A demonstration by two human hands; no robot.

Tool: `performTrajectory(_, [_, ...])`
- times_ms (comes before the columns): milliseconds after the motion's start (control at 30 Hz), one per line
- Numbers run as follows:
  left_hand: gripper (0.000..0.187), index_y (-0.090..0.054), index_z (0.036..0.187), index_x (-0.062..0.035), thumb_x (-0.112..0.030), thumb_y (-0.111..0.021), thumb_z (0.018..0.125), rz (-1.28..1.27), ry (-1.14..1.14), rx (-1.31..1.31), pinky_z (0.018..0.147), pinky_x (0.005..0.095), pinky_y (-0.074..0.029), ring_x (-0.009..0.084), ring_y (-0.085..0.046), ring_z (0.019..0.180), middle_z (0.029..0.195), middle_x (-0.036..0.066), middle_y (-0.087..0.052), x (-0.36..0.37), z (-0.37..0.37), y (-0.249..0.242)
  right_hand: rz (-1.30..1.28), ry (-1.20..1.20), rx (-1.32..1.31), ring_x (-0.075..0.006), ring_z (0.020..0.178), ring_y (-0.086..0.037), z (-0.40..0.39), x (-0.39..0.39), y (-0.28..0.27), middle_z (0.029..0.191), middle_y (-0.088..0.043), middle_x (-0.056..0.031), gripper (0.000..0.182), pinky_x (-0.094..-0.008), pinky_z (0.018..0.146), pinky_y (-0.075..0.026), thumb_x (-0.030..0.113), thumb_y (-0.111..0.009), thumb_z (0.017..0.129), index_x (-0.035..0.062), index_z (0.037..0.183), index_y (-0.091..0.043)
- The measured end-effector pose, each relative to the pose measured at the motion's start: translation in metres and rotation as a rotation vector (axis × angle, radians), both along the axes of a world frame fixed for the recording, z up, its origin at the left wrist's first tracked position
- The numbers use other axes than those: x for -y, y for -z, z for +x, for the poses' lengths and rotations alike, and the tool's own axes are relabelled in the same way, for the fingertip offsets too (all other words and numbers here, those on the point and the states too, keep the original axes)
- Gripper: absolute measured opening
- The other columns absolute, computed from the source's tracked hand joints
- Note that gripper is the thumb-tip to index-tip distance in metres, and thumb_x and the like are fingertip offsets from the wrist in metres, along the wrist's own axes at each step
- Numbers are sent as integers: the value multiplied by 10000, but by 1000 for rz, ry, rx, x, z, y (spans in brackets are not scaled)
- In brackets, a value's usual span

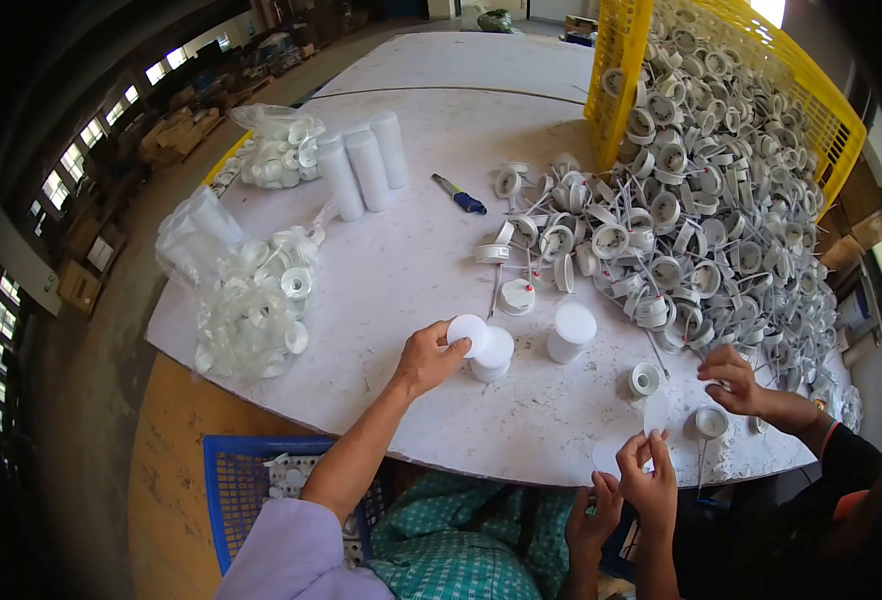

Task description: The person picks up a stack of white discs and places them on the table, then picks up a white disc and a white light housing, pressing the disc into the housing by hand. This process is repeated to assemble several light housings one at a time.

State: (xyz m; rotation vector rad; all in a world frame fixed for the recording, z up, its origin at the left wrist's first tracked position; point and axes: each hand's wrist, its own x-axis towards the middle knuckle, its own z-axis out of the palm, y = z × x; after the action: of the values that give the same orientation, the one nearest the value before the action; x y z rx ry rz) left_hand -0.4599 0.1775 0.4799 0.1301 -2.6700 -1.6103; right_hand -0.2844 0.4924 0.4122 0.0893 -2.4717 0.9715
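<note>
Just below the middle of the frame, I am working remotely, pinching a white disc (467, 330) between the thumb and fingers of my left hand (427, 358), overlapping a short white stack (492, 357). My right hand (591, 518) is hanging half-curled, lower right of centre, near a translucent disc (609, 456); whether it is gripping that, I cannot tell. I am apparently separating pieces; the next move is likely calling for lifting the pinched disc cleanly clear.
</note>
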Motion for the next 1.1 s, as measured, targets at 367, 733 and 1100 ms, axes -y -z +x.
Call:
performTrajectory(367, [304, -601, 1124, 15, -177, -428, 963, 143, 171, 96, 665, 256, -455, 92, -522, 702, 844, 38, -625, -10, 60, -33, -1147, -333, 502, -98, 686, -574, -76, 94, -65, 948, -623, -67, 234, -216, 539, -464, 59, -608, 883, -23, 1101, -588])
performTrajectory(733, [239, -645, 1027, 17, -181, -627, 896, 332, 202, -37, 657, 254, -497, 112, -605, 722, 818, 66, -664, -22, 61, -16, -1592, -358, 622, -100, 620, -558, -101, 104, -34, 775, -604, -36, 149, -207, 514, -443, 139, -579, 930, 6, 998, -588])
performTrajectory(1100, [254, -658, 989, 24, -147, -709, 809, 186, 271, -48, 675, 264, -530, 148, -664, 722, 848, 128, -702, -83, 49, -21, -1862, -44, 399, -152, 815, -650, -116, 52, -35, 971, -628, -108, 283, -198, 665, -553, 91, -476, 952, -62, 1189, -495])
